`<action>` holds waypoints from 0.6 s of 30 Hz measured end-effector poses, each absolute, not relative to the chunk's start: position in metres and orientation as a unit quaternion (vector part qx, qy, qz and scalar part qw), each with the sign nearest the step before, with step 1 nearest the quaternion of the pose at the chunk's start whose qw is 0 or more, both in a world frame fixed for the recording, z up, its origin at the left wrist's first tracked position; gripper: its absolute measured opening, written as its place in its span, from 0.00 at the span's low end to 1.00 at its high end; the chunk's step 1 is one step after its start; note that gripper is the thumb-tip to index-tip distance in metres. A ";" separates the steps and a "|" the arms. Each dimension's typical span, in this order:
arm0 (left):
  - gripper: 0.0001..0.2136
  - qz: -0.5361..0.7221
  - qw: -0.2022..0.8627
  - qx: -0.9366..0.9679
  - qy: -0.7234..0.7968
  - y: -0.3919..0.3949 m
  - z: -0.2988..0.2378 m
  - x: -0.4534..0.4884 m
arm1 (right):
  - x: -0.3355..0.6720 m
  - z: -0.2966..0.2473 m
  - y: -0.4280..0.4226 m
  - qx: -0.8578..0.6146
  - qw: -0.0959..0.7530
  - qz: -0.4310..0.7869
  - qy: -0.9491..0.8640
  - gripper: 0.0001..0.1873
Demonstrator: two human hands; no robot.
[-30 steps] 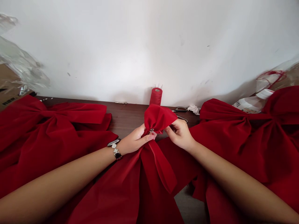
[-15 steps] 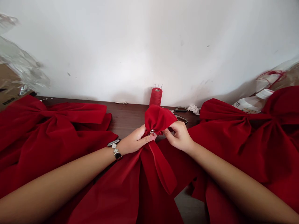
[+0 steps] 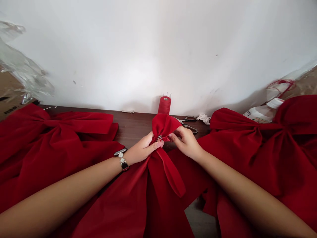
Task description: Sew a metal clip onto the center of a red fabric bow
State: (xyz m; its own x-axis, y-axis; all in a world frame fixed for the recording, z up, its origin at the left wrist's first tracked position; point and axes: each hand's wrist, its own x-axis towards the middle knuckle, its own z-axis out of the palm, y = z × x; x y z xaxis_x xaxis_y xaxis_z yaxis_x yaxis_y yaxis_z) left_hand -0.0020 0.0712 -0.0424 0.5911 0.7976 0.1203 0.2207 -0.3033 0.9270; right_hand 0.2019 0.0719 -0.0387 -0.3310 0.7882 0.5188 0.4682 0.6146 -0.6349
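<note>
My left hand (image 3: 143,149) grips the gathered neck of a red velvet bow (image 3: 164,127), with a small metal clip (image 3: 159,138) showing just above my fingertips. My right hand (image 3: 186,143) pinches the loop's right edge between thumb and fingers. A long red tail (image 3: 170,172) hangs from the gather down over more red fabric beneath my forearms. A metal-link wristwatch (image 3: 121,159) sits on my left wrist.
Large finished red bows lie at left (image 3: 56,138) and right (image 3: 257,138) on a dark wooden table (image 3: 133,124). Behind stand a red thread spool (image 3: 164,105) with pins, scissors (image 3: 189,123) and a white cloth (image 3: 203,118). Cardboard (image 3: 10,92) and clear plastic (image 3: 19,62) are far left.
The right hand has moved left, and the red loop looks narrower. The whole view has shifted slightly, with the wall and table sitting a little lower.
</note>
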 end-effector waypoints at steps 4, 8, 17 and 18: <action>0.17 0.294 0.495 0.737 0.353 0.075 -0.044 0.000 | 0.197 -0.040 0.074 -0.409 0.436 0.201 -0.776 0.11; 0.16 0.289 0.516 0.730 0.343 0.079 -0.044 0.005 | 0.195 -0.043 0.076 -0.426 0.454 0.213 -0.753 0.09; 0.16 0.333 0.545 0.686 0.348 0.092 -0.048 0.017 | 0.194 -0.052 0.086 -0.431 0.525 0.356 -0.642 0.10; 0.16 0.338 0.547 0.681 0.350 0.093 -0.048 0.018 | 0.194 -0.054 0.087 -0.426 0.529 0.380 -0.628 0.11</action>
